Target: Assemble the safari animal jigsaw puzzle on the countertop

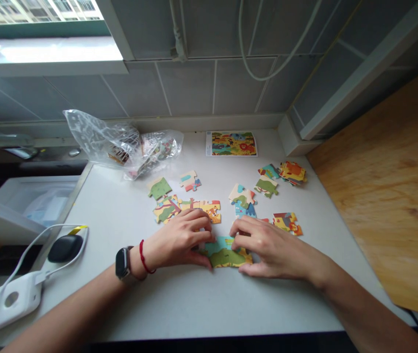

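Note:
On the white counter, green and blue jigsaw puzzle pieces (227, 257) lie joined between my two hands. My left hand (186, 238), with a watch and a red string at the wrist, grips their left edge with thumb and fingers. At the right edge my right hand (269, 245) is closed on them the same way. Loose pieces lie just beyond: a tan cheetah piece (210, 211), a green piece (159, 188), a blue piece (245, 210) and a lion piece (287, 222). My fingers partly cover the held pieces, so their seams are hard to make out.
A picture card (232, 143) lies near the wall, left of a small pile of pieces (292, 172). A clear plastic bag (128, 144) with more pieces stands back left. A power strip (12, 299) with cable sits at left; a wooden board (388, 186) leans at right.

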Demonstrator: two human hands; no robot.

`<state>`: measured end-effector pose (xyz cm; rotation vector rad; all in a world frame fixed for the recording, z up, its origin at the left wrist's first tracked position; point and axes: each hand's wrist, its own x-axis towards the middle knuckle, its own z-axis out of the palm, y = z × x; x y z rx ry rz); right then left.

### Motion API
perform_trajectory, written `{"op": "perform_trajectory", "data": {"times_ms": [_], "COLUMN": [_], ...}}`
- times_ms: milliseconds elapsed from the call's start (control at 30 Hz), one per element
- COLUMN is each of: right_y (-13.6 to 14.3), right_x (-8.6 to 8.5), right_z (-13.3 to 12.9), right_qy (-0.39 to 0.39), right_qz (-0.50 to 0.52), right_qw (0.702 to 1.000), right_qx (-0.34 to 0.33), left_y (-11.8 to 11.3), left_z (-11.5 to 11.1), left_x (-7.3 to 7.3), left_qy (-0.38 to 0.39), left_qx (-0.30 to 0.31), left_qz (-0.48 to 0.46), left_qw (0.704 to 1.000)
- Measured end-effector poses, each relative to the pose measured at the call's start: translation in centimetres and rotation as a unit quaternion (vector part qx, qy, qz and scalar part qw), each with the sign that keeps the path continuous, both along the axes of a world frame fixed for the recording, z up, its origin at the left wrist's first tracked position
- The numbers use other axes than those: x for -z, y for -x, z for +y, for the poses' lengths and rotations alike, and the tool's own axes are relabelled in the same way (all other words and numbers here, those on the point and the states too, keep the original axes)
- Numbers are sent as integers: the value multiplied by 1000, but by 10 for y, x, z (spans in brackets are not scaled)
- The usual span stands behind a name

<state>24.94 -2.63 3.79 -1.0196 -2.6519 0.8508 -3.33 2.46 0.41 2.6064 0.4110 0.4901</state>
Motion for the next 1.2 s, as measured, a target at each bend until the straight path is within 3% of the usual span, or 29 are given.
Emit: {"op": "perform_trajectory", "data": {"times_ms": [767,1033,1200], "right_y": [1,-1,-4], "right_x": [0,-1,3], "right_z": [-2,-1,7], "right_qy": [-21,-27,-98], "right_qz": [-25,3,7], "right_qw": [999,1000,992], "right_qx": [-2,4,81], "left_y": [-2,-5,-4], "left_z": [-4,-9,-10], "left_x": [-3,-2,-3], "left_qy": [-7,-34,-34], "left_qx": [-11,24,20], "left_qz": [5,36,50], "left_qw": [1000,999,998]}}
